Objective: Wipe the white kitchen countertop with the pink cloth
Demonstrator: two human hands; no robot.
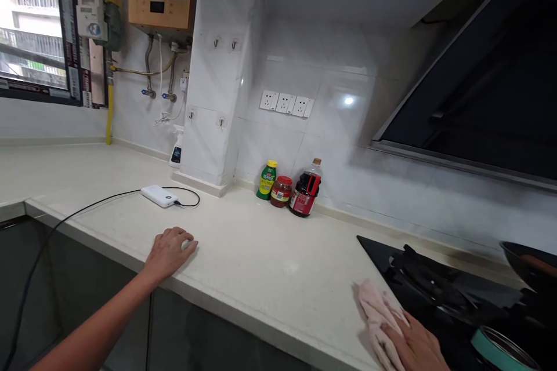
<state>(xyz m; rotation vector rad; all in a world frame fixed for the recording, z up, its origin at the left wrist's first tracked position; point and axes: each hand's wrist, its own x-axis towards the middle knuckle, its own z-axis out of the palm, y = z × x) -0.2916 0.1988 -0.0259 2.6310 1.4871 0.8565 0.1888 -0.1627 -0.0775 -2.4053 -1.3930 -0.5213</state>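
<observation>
My left hand (169, 252) rests on the pale countertop (261, 255) near its front edge, fingers curled over a small white object that is mostly hidden. My right hand (415, 345) lies flat on a pink cloth (376, 316) at the counter's front right, pressing it against the surface beside the black gas hob (435, 284).
A white power bank (159, 196) with a black cable lies behind my left hand. Three condiment bottles (287, 186) stand by the tiled wall. A spray bottle (176, 148) is in the corner. A dark pan (531, 266) and a teal-rimmed pot (505, 351) are on the right.
</observation>
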